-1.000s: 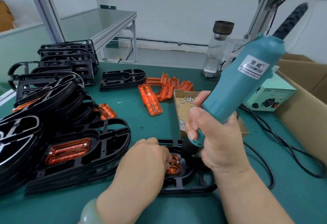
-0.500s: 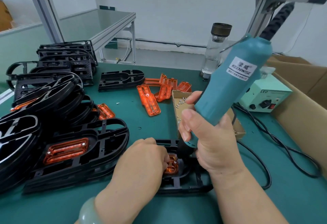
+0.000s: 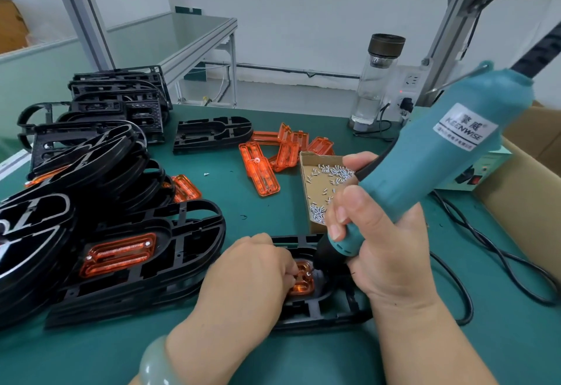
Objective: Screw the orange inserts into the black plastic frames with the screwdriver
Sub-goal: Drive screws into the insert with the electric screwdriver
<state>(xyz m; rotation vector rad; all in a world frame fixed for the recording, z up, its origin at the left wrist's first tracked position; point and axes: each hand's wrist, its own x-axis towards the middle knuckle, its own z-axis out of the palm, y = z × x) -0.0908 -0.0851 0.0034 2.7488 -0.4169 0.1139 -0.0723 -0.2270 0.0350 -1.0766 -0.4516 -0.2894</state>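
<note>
R hand grips teal electric screwdriver, tilted, tip down at orange insert seated in black frame on green counter, front centre. L hand curled over insert, fingertips touching it; can't tell if pinching anything. Screw box just behind.

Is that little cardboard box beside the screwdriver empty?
No, the cardboard box holds a scatter of small silver screws.
</note>
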